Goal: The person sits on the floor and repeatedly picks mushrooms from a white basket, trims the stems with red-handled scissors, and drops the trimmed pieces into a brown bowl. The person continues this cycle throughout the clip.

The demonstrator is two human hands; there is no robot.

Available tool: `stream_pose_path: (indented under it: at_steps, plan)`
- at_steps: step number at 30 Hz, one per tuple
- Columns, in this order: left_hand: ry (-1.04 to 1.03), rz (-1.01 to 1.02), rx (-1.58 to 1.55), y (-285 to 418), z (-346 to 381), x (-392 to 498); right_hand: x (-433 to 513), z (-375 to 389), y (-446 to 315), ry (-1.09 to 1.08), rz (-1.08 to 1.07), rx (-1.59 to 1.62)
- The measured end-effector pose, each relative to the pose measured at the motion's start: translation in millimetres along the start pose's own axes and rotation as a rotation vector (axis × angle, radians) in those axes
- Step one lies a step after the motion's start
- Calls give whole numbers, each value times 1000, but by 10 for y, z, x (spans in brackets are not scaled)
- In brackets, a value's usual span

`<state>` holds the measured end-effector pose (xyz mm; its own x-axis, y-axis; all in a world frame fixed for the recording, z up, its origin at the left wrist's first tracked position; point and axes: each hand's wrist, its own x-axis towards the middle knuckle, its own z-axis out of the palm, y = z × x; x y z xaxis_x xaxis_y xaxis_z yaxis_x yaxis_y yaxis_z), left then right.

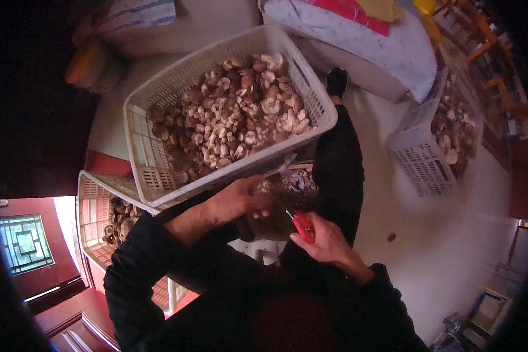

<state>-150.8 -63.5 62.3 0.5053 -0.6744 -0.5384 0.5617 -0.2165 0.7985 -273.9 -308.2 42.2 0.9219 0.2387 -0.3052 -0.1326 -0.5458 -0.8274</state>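
Before me, a pale plastic crate is tilted towards me and holds many brown-capped mushrooms. My left hand is by its near rim, fingers curled around a blurred mushroom. To the right, my right hand grips a red-handled cutting tool, probably small snips. Its short metal tip points up and left towards the left hand, with a gap between them. Small mushroom pieces lie in a container between my legs, beside a crumpled piece of clear plastic. My left hand hides part of that container.
Another crate of mushrooms stands on the floor at right. A third crate with mushrooms is at left. White sacking covers a bulky thing at upper right. A yellowish cylindrical container stands at upper left. A small dark piece lies on the floor.
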Motion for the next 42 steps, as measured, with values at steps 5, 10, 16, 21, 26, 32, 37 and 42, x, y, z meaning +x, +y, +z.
stream_pose_path:
  at_steps: [5,10,16,21,26,32,37,42]
  plan:
    - [-71,-268,94,-172,60,10,-271,207,238,-77,160,-185]
    - [-63,-377,132,-62,-12,52,-293,48,332,-45,269,84]
    - [6,-125,-341,378,-701,345,-80,-387,549,-142,348,414]
    - [372,-50,202,189,-1438,1356,53,-521,627,-262,539,684]
    - [307,69,905,-443,-1249,2345,99,-532,638,-289,507,669]
    - [217,35,632,-293,-1164,2227,121,-523,649,-306,552,675]
    - [147,223,-19,221,-1011,1094,142,-479,602,-289,517,724]
    - [130,140,-139,450,-521,84,174,-222,341,-62,146,480]
